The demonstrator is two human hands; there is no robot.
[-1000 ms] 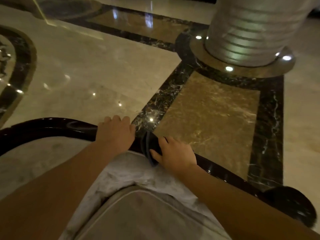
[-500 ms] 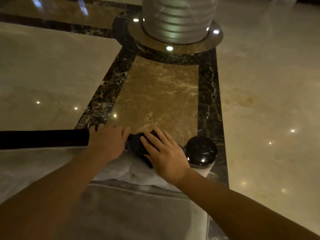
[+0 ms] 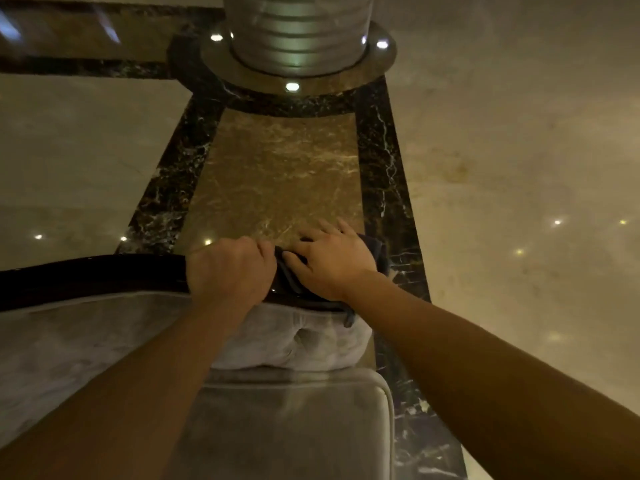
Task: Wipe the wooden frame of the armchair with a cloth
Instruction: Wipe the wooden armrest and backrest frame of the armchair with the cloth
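The armchair's dark glossy wooden frame (image 3: 90, 275) runs along the top of the backrest from the left edge to the middle. My left hand (image 3: 228, 268) is curled over this rail, gripping it. Right beside it, my right hand (image 3: 332, 261) lies flat with spread fingers on a dark cloth (image 3: 375, 249) that covers the rail's right end. The round knob at that end is hidden under cloth and hand. Grey velvet upholstery (image 3: 294, 341) bulges below the rail.
The grey seat cushion (image 3: 287, 431) lies below my arms. Beyond the chair is a polished marble floor (image 3: 277, 174) with dark veined borders. A ribbed silver column (image 3: 298, 29) on a round lit base stands at the top centre.
My right hand has slid the cloth rightward along the rail onto the end knob, which is now covered. My left hand has followed along the rail and closed around it.
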